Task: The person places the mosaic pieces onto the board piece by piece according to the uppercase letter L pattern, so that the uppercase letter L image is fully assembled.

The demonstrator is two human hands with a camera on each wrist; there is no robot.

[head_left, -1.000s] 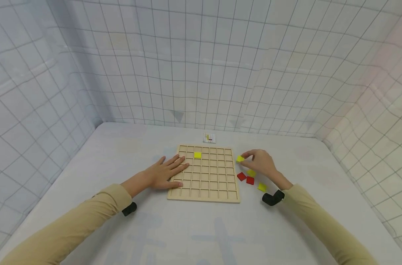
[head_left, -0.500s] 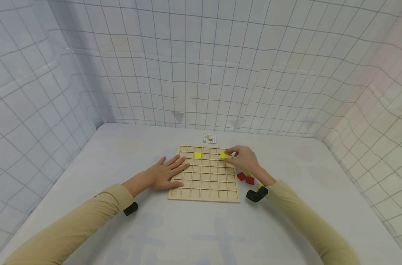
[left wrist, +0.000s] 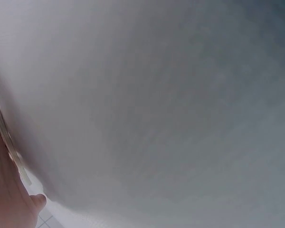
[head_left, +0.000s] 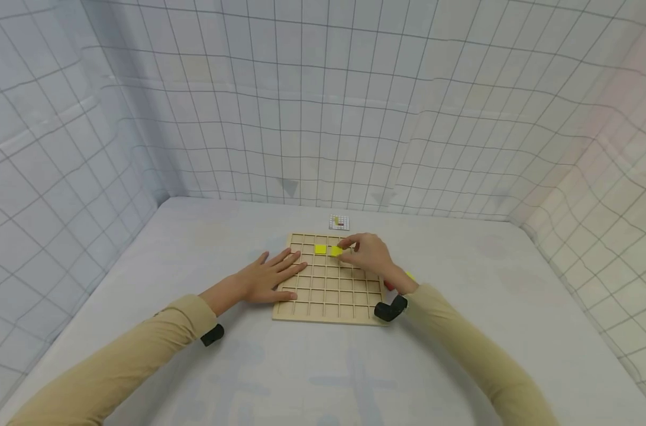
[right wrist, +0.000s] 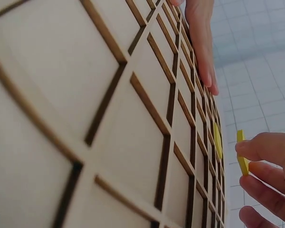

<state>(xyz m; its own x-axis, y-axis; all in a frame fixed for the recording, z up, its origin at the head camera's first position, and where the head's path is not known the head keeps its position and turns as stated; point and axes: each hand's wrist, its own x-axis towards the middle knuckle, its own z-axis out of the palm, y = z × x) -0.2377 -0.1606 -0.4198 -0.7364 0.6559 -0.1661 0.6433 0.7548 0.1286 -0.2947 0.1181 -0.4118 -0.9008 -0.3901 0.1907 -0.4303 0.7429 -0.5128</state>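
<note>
A wooden grid board (head_left: 328, 296) lies on the table, its square cells edged by raised strips. One yellow square tile (head_left: 320, 249) sits in a cell near the far edge. My right hand (head_left: 370, 255) pinches a second yellow tile (right wrist: 242, 152) between thumb and fingers, above the board just right of the first one. In the right wrist view a gap shows between the held tile and the board. My left hand (head_left: 267, 279) rests with spread fingers on the board's left edge. The left wrist view shows mostly white tablecloth and part of that hand (left wrist: 9, 194).
Behind the board lies a small card (head_left: 339, 222) printed with a coloured grid pattern. Right of the board, a red tile (head_left: 389, 285) and a yellow tile (head_left: 410, 276) peek out from behind my right wrist. Grid-patterned cloth walls (head_left: 323, 118) surround the table.
My right hand has carried the pinched yellow tile leftward from beside the board to over its far rows, near the seated yellow tile. The left hand stays in place.
</note>
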